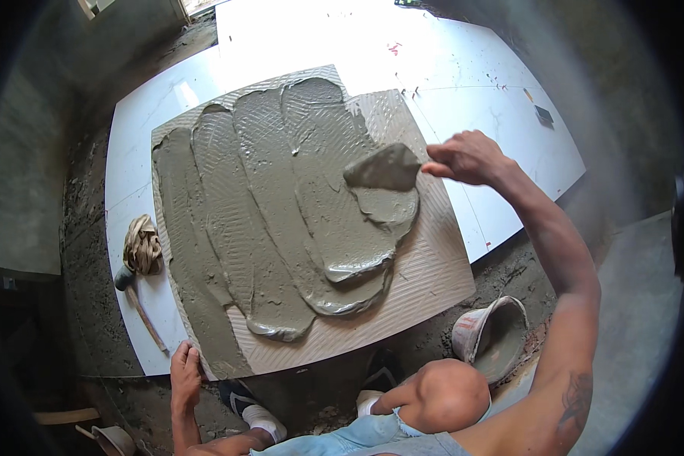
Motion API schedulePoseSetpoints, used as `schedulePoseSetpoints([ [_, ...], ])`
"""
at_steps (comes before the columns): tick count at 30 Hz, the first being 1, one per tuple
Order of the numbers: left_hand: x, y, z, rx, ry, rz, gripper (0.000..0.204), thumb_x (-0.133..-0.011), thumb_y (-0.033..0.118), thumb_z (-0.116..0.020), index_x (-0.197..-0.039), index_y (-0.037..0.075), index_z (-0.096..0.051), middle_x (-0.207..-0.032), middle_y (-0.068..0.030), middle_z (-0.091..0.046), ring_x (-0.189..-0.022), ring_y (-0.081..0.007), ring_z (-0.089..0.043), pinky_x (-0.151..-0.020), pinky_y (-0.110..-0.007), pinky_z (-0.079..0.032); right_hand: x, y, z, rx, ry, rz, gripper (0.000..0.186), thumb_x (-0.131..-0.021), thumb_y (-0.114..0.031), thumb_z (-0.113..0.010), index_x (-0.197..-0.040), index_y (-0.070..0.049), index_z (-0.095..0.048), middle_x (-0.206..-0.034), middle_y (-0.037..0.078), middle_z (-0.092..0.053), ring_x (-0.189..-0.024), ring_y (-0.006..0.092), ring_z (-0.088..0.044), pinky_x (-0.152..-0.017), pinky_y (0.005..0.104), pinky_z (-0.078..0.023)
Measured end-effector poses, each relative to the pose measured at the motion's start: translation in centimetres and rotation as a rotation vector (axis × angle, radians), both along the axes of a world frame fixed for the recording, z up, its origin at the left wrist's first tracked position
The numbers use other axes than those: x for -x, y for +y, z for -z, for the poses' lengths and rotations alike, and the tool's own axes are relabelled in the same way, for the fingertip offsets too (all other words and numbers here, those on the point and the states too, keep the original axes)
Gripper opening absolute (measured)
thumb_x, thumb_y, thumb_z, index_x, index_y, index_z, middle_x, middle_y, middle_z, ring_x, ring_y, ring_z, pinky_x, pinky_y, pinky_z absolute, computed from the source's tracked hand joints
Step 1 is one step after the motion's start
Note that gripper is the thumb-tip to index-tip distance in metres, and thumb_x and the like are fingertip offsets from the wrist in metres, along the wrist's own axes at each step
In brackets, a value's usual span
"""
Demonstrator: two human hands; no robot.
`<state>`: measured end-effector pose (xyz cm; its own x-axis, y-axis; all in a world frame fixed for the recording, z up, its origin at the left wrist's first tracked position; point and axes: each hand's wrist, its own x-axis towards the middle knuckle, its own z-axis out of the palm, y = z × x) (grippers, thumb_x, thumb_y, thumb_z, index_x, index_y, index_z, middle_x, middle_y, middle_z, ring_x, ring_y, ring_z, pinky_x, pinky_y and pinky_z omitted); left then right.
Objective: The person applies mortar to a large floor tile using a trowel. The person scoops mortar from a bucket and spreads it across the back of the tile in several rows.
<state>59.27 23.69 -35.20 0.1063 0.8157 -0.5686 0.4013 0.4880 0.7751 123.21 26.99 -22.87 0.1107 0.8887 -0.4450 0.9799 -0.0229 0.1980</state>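
A large tile (433,262) lies with its ribbed back facing up. Wet grey mortar (273,205) covers most of it in long, thick strips, with bare ribbed surface along the right and near sides. My right hand (470,158) is closed round the handle of a trowel (386,167), whose mortar-coated blade rests on the mortar near the tile's right side. At the near left corner, my left hand (185,372) has its fingers curled against the tile's edge. The trowel's handle is mostly hidden inside my right hand.
White glossy tiles (463,57) lie under and beyond the coated one. To the left are a mallet (125,278) and a crumpled cloth (142,245). A mortar-smeared bucket (475,334) sits tipped near my knee. A small dark block (543,115) lies far right.
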Motion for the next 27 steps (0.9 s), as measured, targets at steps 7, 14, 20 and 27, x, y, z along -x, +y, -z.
schedulePoseSetpoints([
  [7,-0.7,-0.2,-0.6,0.008,0.003,-0.027,0.021,-0.109,0.024,-0.048,-0.104,0.006,-0.058,-0.078,0.0073,-0.050,-0.065,-0.0024,-0.043,-0.053,-0.023,-0.039,-5.2,7.2,-0.1,-0.086,0.113,0.095,0.063,-0.100,-0.068,-0.041,-0.110,-0.014,-0.073,-0.098,0.012,-0.074,-0.095,0.0301,-0.070,-0.087,0.0485,-0.055],
  [14,0.3,0.0,0.0,0.025,0.031,0.022,0.024,-0.108,0.030,-0.051,-0.112,0.008,-0.058,-0.087,0.0042,-0.058,-0.071,-0.0062,-0.055,-0.058,-0.026,-0.048,-9.7,9.3,1.5,-0.147,0.290,0.062,0.056,-0.101,-0.061,-0.049,-0.118,-0.014,-0.074,-0.098,0.013,-0.075,-0.089,0.0253,-0.072,-0.077,0.0426,-0.058],
  [20,2.9,0.2,1.0,0.052,0.053,0.097,0.030,-0.108,0.032,-0.050,-0.124,0.008,-0.057,-0.098,0.0003,-0.067,-0.081,-0.0105,-0.067,-0.065,-0.029,-0.058,-8.6,5.5,2.0,0.052,0.557,0.359,0.051,-0.103,-0.054,-0.052,-0.094,-0.006,-0.069,-0.056,0.000,-0.048,-0.044,0.0123,-0.049,-0.036,0.0323,-0.041],
  [27,-2.3,0.3,-1.5,0.041,0.032,-0.011,0.020,-0.108,0.028,-0.049,-0.112,0.010,-0.058,-0.079,0.0064,-0.054,-0.064,-0.0031,-0.050,-0.052,-0.022,-0.044,-3.9,-6.2,1.2,0.213,0.670,0.562,0.054,-0.104,-0.049,-0.055,-0.070,-0.007,-0.053,-0.055,0.001,-0.047,-0.049,0.0132,-0.043,-0.045,0.0347,-0.040],
])
